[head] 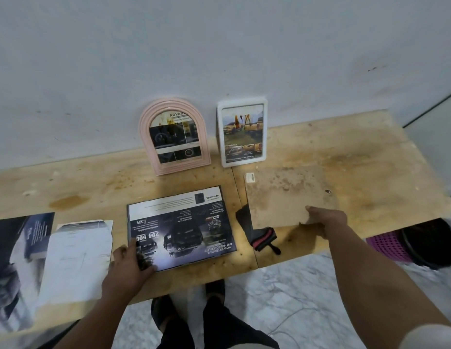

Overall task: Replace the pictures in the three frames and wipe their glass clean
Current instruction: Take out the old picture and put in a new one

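Your right hand (325, 217) grips the backing board (289, 195) at centre right; your left hand (130, 260) holds the black frame's (179, 225) lower-left corner.

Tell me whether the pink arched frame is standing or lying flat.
Standing: the pink arched frame is upright on the table, tilted back against the wall.

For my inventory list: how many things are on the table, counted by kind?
Picture frames: 3 (pink arched frame, white frame, black frame lying flat)
Backing boards: 1 (brown backing board)
Loose printed sheets: 2 (dark poster, white paper)
Cloths: 1 (black and red cloth)
Total: 7
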A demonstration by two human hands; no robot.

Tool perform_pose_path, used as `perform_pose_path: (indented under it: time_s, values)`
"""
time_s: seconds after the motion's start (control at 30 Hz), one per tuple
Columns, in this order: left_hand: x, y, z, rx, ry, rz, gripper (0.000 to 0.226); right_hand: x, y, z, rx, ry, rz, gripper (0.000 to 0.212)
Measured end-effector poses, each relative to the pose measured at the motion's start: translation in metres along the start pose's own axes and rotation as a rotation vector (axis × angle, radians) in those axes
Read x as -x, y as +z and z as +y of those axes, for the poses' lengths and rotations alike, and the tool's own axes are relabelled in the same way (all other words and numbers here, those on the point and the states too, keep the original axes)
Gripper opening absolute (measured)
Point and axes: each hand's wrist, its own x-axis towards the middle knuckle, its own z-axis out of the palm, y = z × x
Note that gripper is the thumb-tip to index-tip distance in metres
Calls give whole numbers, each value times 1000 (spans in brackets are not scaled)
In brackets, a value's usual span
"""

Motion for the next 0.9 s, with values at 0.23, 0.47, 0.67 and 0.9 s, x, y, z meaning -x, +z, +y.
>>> perform_pose_path:
  time_s: [0.23,0.47,0.67,0.9]
  values:
    - [6,-2,3,-134,85,-59,102,91,-38,-18,-624,-175,-98,9]
    - [11,0,-2,-111,115,-62,94,140,-32,-17,-759,-233,-248,11]
    - [8,-2,-7,-58,116,-122,100,189,44,-10,-566,-255,-416,14]
    - [19,-8,-17,277,91,-31,61,231,144,21,-395,-209,-517,9]
